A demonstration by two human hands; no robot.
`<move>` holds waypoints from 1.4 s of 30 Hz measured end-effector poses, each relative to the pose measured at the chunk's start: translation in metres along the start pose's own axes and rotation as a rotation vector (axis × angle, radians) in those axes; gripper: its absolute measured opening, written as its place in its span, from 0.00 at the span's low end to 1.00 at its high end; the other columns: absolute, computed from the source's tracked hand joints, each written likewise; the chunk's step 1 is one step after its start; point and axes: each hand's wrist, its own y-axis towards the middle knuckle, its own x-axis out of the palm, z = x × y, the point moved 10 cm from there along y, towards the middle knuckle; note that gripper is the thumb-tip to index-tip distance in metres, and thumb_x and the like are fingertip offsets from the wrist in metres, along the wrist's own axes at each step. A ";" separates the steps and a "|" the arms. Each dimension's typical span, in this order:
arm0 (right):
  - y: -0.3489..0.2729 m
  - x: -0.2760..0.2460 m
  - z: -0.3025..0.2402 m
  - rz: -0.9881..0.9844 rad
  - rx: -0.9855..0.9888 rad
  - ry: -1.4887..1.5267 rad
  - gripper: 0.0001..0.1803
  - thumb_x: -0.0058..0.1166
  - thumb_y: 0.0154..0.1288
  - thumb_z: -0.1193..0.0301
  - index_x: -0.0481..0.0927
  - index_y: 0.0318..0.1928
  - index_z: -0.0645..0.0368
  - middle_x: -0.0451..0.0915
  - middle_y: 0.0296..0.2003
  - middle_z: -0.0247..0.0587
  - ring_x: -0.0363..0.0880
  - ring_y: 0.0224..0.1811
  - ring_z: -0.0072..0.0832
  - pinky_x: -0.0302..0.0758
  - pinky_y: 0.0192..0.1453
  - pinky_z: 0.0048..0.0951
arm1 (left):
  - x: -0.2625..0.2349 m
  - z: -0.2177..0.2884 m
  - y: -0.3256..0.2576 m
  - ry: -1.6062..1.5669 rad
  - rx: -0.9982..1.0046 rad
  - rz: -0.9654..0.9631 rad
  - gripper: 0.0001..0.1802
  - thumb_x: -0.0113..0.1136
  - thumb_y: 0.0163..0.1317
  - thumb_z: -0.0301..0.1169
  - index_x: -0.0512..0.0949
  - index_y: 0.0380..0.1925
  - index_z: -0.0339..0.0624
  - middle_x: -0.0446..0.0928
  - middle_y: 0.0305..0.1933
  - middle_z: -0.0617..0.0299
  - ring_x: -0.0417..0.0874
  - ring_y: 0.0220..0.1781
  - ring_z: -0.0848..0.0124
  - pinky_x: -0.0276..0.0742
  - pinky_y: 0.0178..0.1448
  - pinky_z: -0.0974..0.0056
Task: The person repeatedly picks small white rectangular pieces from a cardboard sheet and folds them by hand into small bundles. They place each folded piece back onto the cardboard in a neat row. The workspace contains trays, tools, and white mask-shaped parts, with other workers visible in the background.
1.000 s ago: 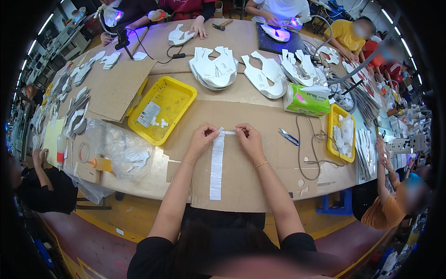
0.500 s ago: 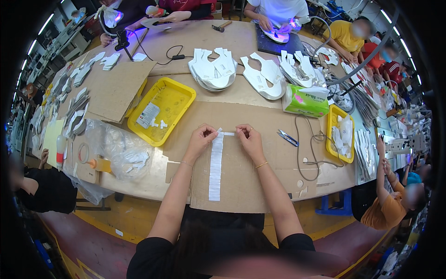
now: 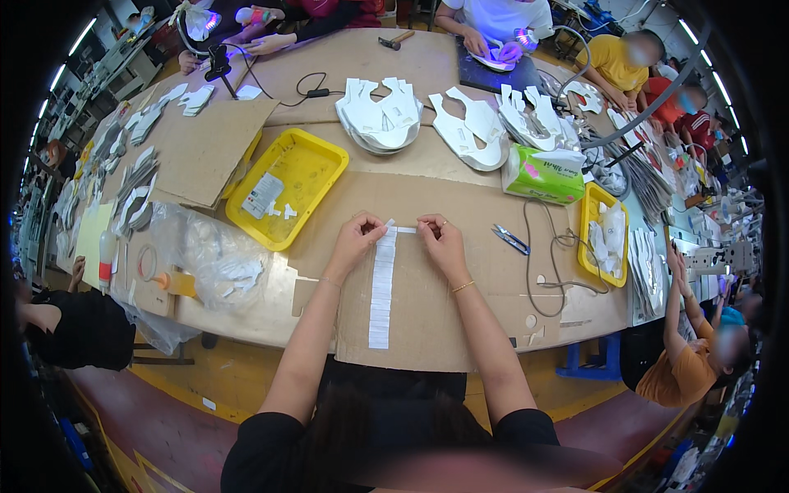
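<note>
A long column of small white strips lies on the brown cardboard sheet in front of me, the pieces set one under another. At its far end my left hand is closed in a pinch on the tip of a small white piece. Just to the right, my right hand pinches the right end of a narrow white strip, which runs sideways from the column's top to my fingers. Whether the two white bits are joined, I cannot tell.
Yellow trays flank the cardboard. Beyond it are stacked white cut-out panels and a green tissue pack. Small blue-handled snips and a grey cable lie right. A plastic bag is left. Co-workers sit around.
My hands keep almost the same pinch at the column's top. The whole view has shifted slightly. Across the table, a co-worker's hands have moved.
</note>
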 end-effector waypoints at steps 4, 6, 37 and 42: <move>-0.001 -0.001 -0.002 0.005 -0.007 -0.024 0.09 0.55 0.65 0.71 0.81 0.40 0.63 0.79 0.26 0.34 0.74 0.27 0.17 0.71 0.33 0.21 | 0.000 -0.001 0.000 -0.004 -0.017 0.010 0.04 0.64 0.60 0.26 0.78 0.30 0.40 0.72 0.32 0.72 0.69 0.34 0.82 0.65 0.40 0.75; -0.001 -0.001 -0.002 0.003 -0.001 -0.019 0.09 0.55 0.65 0.70 0.81 0.40 0.63 0.79 0.26 0.34 0.73 0.27 0.17 0.71 0.33 0.21 | 0.000 -0.001 0.000 -0.009 -0.020 0.004 0.04 0.64 0.60 0.26 0.78 0.30 0.40 0.72 0.33 0.72 0.69 0.34 0.82 0.65 0.40 0.75; 0.000 0.001 0.005 -0.021 0.037 -0.013 0.09 0.56 0.66 0.70 0.81 0.41 0.63 0.79 0.27 0.30 0.74 0.30 0.15 0.72 0.36 0.19 | 0.001 0.001 0.000 -0.039 0.004 -0.002 0.04 0.64 0.60 0.26 0.77 0.30 0.40 0.71 0.33 0.72 0.69 0.34 0.82 0.65 0.40 0.75; 0.000 -0.001 0.004 -0.001 0.026 0.033 0.09 0.56 0.66 0.70 0.81 0.41 0.62 0.78 0.27 0.28 0.73 0.30 0.14 0.71 0.36 0.18 | 0.000 -0.001 0.000 -0.034 -0.006 -0.002 0.04 0.64 0.60 0.26 0.77 0.30 0.40 0.71 0.33 0.72 0.69 0.34 0.82 0.65 0.40 0.75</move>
